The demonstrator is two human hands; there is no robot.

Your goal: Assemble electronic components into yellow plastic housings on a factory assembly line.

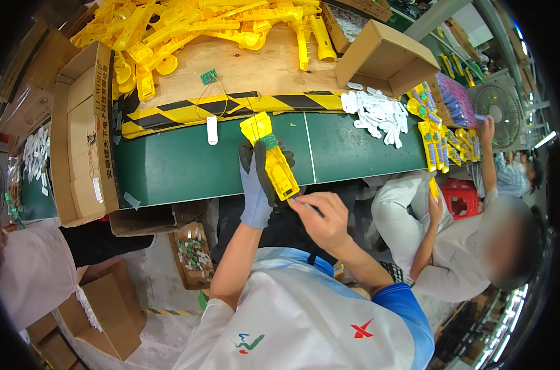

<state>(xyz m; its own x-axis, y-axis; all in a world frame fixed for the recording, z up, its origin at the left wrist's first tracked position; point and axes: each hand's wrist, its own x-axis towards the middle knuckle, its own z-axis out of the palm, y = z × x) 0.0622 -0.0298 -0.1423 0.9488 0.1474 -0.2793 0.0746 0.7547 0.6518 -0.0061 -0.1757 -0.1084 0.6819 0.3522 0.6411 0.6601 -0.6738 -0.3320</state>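
My left hand (256, 179), in a grey-blue glove with dark fingers, grips a yellow plastic housing (281, 174) above the near edge of the green table. A small green circuit board (269, 141) sits across the housing's upper part, with thin wires by it. At the housing's lower end, my bare right hand (325, 219) is closed in a pinch on a thin dark tool (315, 209). Its tip is close to or touching the housing; I cannot tell which. Just beyond lie a white plastic strip (212, 130) and another green circuit board (208, 77), joined by thin wires.
Yellow housings (212, 28) are heaped at the back on a wooden board. White strips (378, 114) lie in a pile to the right, near an open cardboard box (388, 58). Another carton (82, 142) stands left. A seated co-worker (458, 246) holds a yellow part at right.
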